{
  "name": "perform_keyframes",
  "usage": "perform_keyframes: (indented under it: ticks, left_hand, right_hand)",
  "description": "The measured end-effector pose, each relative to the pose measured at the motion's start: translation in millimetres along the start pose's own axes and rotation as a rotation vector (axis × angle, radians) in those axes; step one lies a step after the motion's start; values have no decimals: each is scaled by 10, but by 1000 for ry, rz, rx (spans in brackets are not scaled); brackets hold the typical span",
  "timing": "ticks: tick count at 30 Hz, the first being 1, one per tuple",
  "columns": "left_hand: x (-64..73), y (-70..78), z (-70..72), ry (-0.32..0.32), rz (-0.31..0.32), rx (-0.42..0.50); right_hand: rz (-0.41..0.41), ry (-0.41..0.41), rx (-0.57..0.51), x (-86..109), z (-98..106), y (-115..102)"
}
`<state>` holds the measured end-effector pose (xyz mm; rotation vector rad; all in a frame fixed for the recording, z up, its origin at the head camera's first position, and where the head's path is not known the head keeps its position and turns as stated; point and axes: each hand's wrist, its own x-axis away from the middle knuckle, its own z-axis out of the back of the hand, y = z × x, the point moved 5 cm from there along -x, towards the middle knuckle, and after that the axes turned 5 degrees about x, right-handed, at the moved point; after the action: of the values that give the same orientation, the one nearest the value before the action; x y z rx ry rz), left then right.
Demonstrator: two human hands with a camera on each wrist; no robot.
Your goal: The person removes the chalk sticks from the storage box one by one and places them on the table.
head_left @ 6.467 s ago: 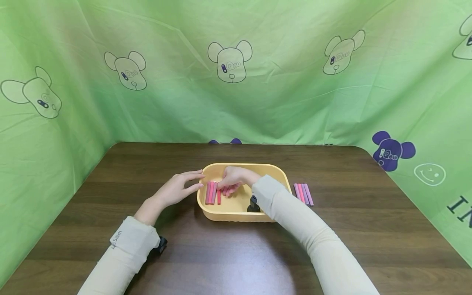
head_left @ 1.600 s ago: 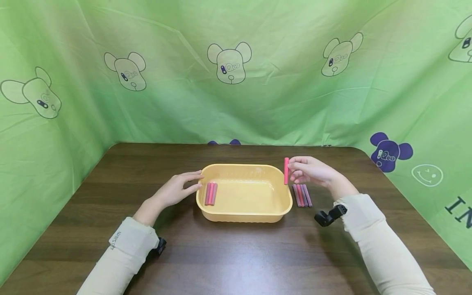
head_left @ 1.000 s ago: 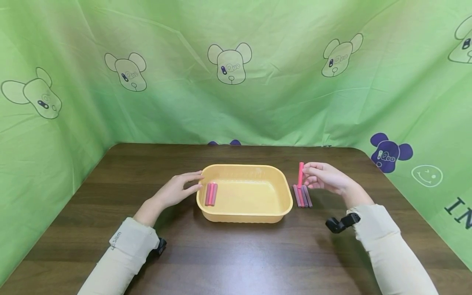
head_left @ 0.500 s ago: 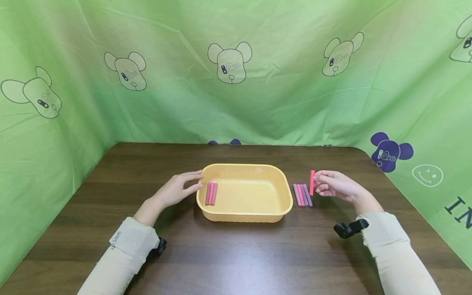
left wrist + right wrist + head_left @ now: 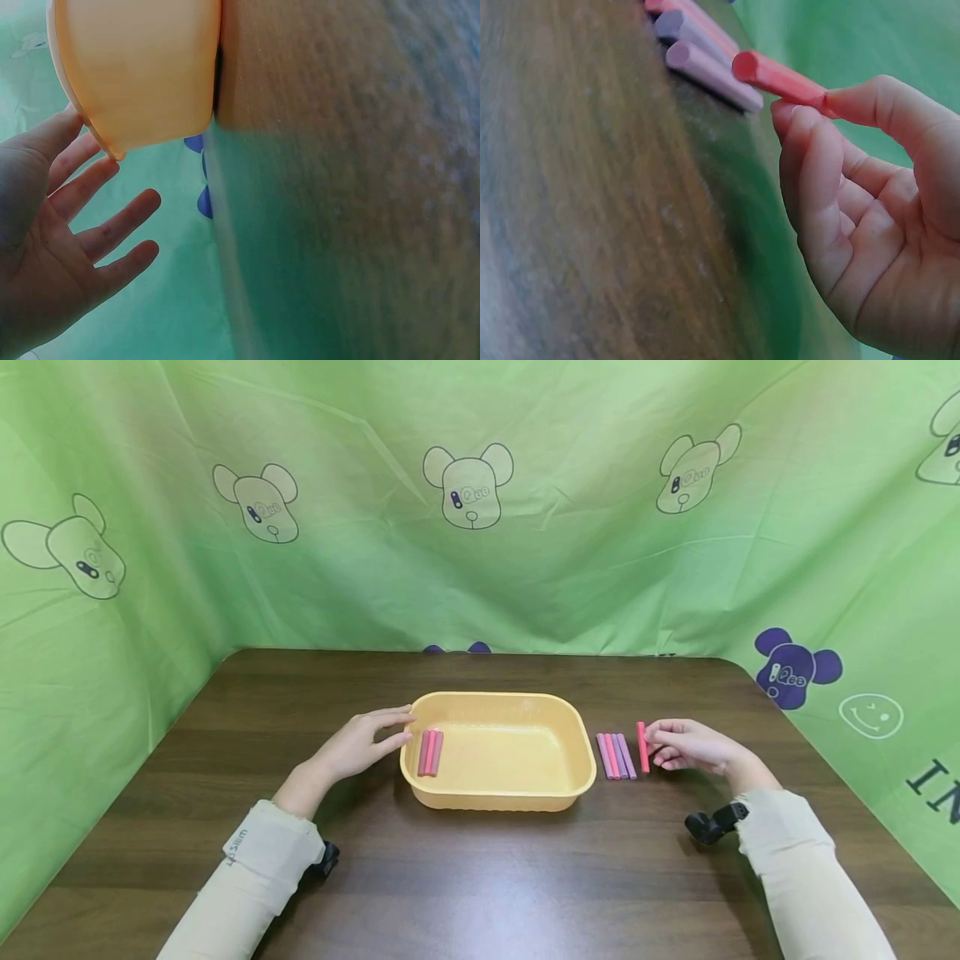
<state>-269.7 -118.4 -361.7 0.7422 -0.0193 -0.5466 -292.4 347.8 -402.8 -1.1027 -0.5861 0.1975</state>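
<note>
My right hand (image 5: 692, 745) pinches a red chalk stick (image 5: 642, 747) between thumb and fingertips, just right of a row of pink and purple chalk sticks (image 5: 617, 756) on the table. In the right wrist view, the red chalk (image 5: 780, 78) points toward the row, beside a pale purple stick (image 5: 714, 76). My left hand (image 5: 357, 746) rests at the left end of a yellow tray (image 5: 498, 802). Its fingers are spread and relaxed, with fingertips at the rim (image 5: 84, 120) in the left wrist view. Three pink and purplish chalk sticks (image 5: 430, 752) lie side by side inside the tray's left end.
The dark wooden table (image 5: 480, 877) extends around the tray on every side. A green printed cloth (image 5: 480, 585) hangs behind and along both sides of it. Small black cameras (image 5: 716, 823) are strapped at the wrists.
The right hand took the red chalk from the tray, carried it rightward over the row and lowered it to the row's right side. The left hand stays at the rim.
</note>
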Motion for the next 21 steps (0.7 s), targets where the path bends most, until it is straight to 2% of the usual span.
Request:
perform_keyframes:
  ticks: [13,21]
  left_hand:
    - [8,7,0,6,-7,-5]
    - [13,5,2,11,-10,-4]
  right_hand:
    - [-80,40,112,-86,-20,58]
    - [-125,74,156,-108,-67,7]
